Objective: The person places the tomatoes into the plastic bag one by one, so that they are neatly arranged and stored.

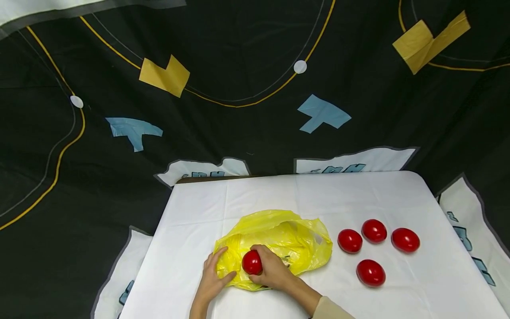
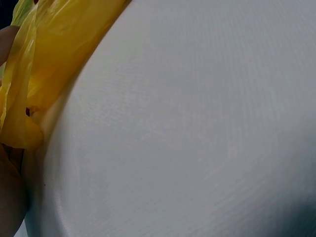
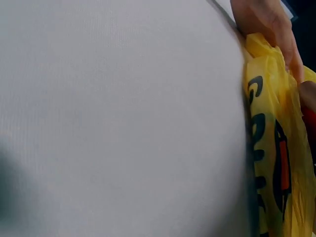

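Note:
A crinkled yellow plastic bag (image 1: 275, 226) lies on the white-covered table with its mouth spread. My left hand (image 1: 211, 274) grips the bag's left edge, thumb and fingers apart along it; in the right wrist view the same left hand (image 3: 269, 24) is at the bag's near corner. Above the bag's left part, my right hand (image 1: 272, 268) holds a glossy red egg (image 1: 252, 262) between thumb and fingers. To the right of the bag lie several more red eggs (image 1: 371, 273). The left wrist view catches only a strip of the yellow bag (image 2: 64, 44).
The white tablecloth (image 1: 191, 208) covers the table up to its rounded far corners. Behind it hangs a dark cloth (image 1: 239, 137) with yellow lines and taped-looking shapes. Dark print shows on the bag's near side in the right wrist view.

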{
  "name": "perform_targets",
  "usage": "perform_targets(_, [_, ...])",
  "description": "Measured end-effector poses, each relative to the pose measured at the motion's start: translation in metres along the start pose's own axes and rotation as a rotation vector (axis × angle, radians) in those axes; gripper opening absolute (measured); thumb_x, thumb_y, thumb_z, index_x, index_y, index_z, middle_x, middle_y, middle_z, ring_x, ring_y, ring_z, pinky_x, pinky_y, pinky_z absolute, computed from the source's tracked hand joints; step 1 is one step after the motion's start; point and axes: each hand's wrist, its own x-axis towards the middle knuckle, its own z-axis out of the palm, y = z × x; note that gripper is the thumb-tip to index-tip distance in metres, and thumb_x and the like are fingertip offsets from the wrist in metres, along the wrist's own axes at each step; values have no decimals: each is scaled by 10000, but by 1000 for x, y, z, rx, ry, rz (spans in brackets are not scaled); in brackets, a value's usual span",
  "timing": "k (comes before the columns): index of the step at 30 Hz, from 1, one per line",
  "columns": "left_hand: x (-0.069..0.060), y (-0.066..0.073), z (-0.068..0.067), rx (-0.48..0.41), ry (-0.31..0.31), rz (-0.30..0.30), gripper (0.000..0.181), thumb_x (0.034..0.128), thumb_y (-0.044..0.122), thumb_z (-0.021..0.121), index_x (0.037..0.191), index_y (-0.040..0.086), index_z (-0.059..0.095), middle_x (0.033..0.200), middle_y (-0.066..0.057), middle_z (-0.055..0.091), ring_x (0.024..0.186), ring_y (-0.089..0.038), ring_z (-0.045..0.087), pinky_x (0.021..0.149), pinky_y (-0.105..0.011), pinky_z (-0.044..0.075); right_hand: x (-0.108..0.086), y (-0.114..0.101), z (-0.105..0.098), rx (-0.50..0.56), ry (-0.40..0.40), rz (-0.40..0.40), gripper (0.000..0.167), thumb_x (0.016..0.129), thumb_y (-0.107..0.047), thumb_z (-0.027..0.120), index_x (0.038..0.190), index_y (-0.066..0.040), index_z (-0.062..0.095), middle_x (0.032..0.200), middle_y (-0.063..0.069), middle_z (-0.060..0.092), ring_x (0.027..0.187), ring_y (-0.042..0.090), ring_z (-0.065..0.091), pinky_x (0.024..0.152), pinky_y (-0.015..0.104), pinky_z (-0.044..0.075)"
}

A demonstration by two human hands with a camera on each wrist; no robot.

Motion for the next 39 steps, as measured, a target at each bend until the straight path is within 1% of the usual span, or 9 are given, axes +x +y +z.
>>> perform_targets(6, [-2, 0, 0, -5, -5, 6, 771, 704, 311, 813, 1384, 223, 460, 1347, -104, 412, 1302, -343, 282, 1001, -695, 252, 0, 3, 6, -23, 4, 17, 719, 731, -322, 809, 1311, -122, 434, 1244, 49, 547, 1051, 202, 587, 857, 356, 528])
perform_targets(11, [-3, -2, 0, -2, 1, 21, 768, 706, 310, 811, 1382, 208, 463, 1316, -90, 427, 1283, -339, 297, 989, -702, 261, -1, 4, 9, -43, 5, 19, 753, 738, -330, 810, 1347, -125, 416, 1267, 89, 545, 1090, 241, 575, 883, 400, 517])
perform_targets(16, [-2, -2, 0, 2, 5, 27, 766, 702, 301, 814, 1378, 203, 467, 1320, -96, 433, 1279, -351, 301, 992, -701, 257, -4, 3, 10, -76, 3, -4, 806, 743, -344, 806, 1393, -118, 387, 1332, 92, 511, 1139, 256, 549, 917, 419, 498])
perform_targets(21, [-3, -1, 1, 6, -8, 19, 764, 710, 309, 809, 1383, 210, 460, 1324, -96, 428, 1285, -353, 296, 998, -697, 253, -6, 2, 6, -92, 18, -26, 818, 741, -360, 804, 1400, -119, 383, 1349, 74, 494, 1144, 240, 549, 927, 413, 494])
perform_targets(25, [-3, -2, 1, 3, -4, 20, 762, 711, 318, 810, 1381, 216, 462, 1338, -101, 419, 1294, -356, 289, 1000, -701, 244, -10, -2, -4, -70, 22, -13, 799, 762, -363, 785, 1407, -121, 379, 1358, 55, 482, 1167, 238, 532, 931, 428, 489])
perform_targets(29, [-2, -3, 1, 7, 1, 26, 762, 710, 309, 810, 1382, 227, 459, 1346, -108, 416, 1291, -358, 295, 1001, -701, 242, -16, -4, -17, -57, 43, -11, 756, 796, -351, 755, 1410, -117, 381, 1347, 46, 497, 1181, 243, 521, 933, 453, 483])
perform_targets(32, [-1, -3, 2, 14, 5, 31, 766, 705, 301, 810, 1382, 231, 458, 1343, -116, 419, 1284, -362, 305, 989, -712, 246, -22, -4, -30, -35, 64, -22, 722, 814, -327, 741, 1406, -126, 381, 1313, 50, 530, 1156, 228, 539, 922, 431, 492])
perform_targets(36, [-1, -2, 2, 11, 13, 36, 771, 695, 293, 813, 1380, 233, 464, 1343, -125, 419, 1285, -368, 305, 975, -727, 245, -35, -3, -52, 47, 99, -31, 679, 829, -288, 735, 1395, -139, 389, 1263, 45, 570, 1117, 196, 561, 897, 380, 511])
perform_targets(39, [-1, -2, 1, 4, 16, 36, 775, 685, 274, 817, 1377, 234, 469, 1345, -120, 421, 1286, -367, 300, 975, -729, 241, -46, -1, -68, 107, 153, -21, 650, 820, -236, 749, 1372, -145, 419, 1229, 7, 587, 1093, 191, 575, 878, 369, 522])
